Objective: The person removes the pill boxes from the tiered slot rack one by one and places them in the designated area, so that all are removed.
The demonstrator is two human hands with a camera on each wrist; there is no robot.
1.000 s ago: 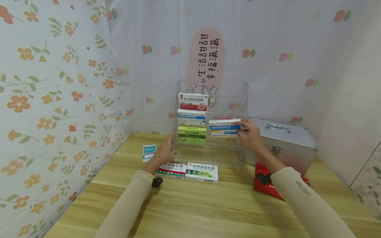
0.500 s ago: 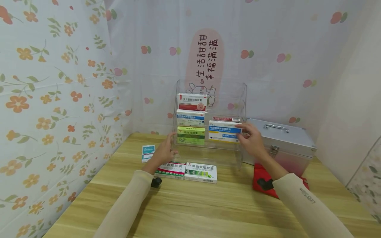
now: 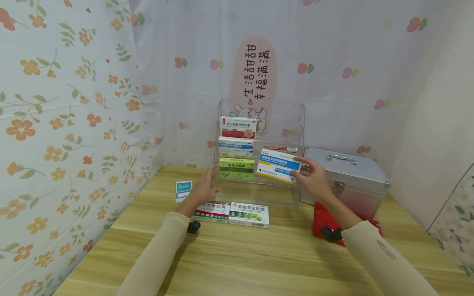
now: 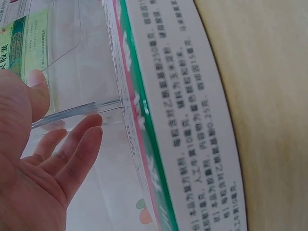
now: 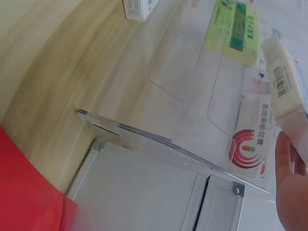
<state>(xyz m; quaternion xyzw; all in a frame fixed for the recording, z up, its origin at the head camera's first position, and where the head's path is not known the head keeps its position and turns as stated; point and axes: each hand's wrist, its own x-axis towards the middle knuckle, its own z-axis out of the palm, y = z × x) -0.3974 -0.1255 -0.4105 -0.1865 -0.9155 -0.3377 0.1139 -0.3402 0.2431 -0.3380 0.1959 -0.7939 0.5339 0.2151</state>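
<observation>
My right hand (image 3: 314,176) pinches the right end of a white, blue and yellow medicine box (image 3: 278,165), which tilts down to the right at the rack's lower right. In the right wrist view, that box's end (image 5: 284,77) shows a barcode. My left hand (image 3: 203,190) grips the left side of the clear acrylic rack (image 4: 91,109), thumb and fingers on either side of its edge. Down the rack's left column stand a red-and-white box (image 3: 238,128), a blue-and-white box (image 3: 235,148) and a green box (image 3: 237,169). Behind the held box shows a red-topped box (image 3: 280,148).
Two medicine boxes lie before the rack, one green and white (image 3: 249,214), one pink and green (image 3: 212,212). A small teal-and-white packet (image 3: 183,190) lies to their left. On the right are a silver case (image 3: 348,168) and a red pouch (image 3: 322,224).
The medicine box in my right hand first lowered a little, then tipped so that its right end dropped and its front shows more. My left hand stays at the rack's side.
</observation>
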